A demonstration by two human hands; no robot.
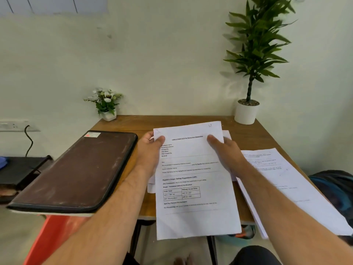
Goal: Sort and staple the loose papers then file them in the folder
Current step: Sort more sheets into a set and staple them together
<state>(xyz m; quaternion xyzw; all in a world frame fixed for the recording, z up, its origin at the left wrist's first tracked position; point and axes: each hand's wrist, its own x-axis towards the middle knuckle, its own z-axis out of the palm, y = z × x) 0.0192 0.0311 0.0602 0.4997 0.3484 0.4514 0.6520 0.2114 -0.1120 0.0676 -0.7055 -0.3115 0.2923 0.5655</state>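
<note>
Both hands hold up a sheaf of printed papers (194, 180) over the middle of the wooden table (254, 138). The left hand (150, 150) grips its upper left edge, thumb pressed across the front of the top sheet, the other fingers hidden behind. The right hand (227, 150) grasps the upper right edge the same way, thumb on the front. The top sheet is a typed letter with an underlined heading and a small table of figures lower down; a few sheets peek out behind it at both sides. The sheaf's near end hangs past the table's near edge.

To the right lies a second stack of papers (290, 188), jutting over the table's near right corner. At the left, a closed brown leather folder (76, 169) lies flat, overhanging the table's left side. At the far left corner stands a small pot of white flowers (107, 104); at the far right corner, a tall leafy plant in a white pot (248, 104).
</note>
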